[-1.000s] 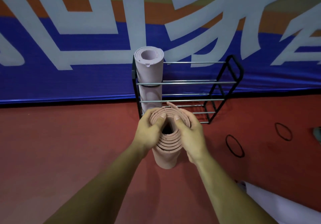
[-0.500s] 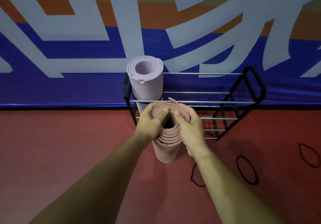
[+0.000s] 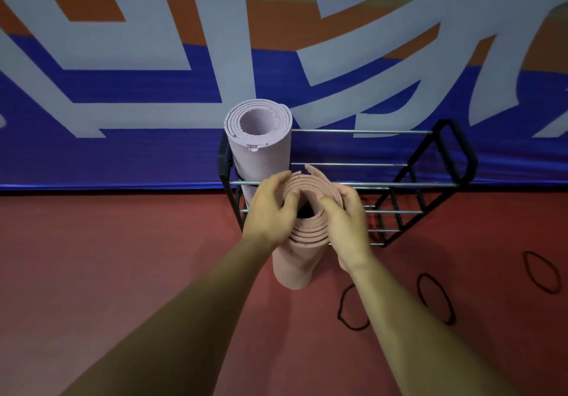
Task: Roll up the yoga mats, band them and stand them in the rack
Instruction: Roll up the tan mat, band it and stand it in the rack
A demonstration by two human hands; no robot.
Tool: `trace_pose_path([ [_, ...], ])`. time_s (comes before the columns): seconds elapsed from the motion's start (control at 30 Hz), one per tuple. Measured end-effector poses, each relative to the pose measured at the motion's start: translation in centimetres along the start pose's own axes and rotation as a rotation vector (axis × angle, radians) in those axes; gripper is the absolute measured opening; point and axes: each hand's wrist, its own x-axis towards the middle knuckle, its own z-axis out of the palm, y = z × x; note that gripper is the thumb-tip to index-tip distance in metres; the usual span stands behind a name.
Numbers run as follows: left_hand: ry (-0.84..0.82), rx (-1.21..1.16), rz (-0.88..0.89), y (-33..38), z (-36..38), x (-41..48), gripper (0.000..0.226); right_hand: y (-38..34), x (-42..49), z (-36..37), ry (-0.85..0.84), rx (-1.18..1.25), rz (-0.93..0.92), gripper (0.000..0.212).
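Left grip (image 3: 272,211), right grip (image 3: 347,222) around mat (image 3: 293,268)

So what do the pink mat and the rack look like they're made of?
The pink mat looks like soft foam, matt: thick layers with ragged edges show at its rolled end. The rack is probably metal: black-coated end frames, shiny bare rails catching light.

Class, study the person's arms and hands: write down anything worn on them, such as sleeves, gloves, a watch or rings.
Both arms are bare to the picture's lower edge: no sleeve shows on the left arm or right arm. The left hand and right hand wear no gloves, and no watch, bracelet or ring is visible.
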Motion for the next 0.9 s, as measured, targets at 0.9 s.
trace_pose_path([
  [0.9,-0.098,0.109,0.118,-0.5,-1.1,0.6,0.037,0.5,-1.2,1.4,0.156,-0.099,0.011,0.041],
])
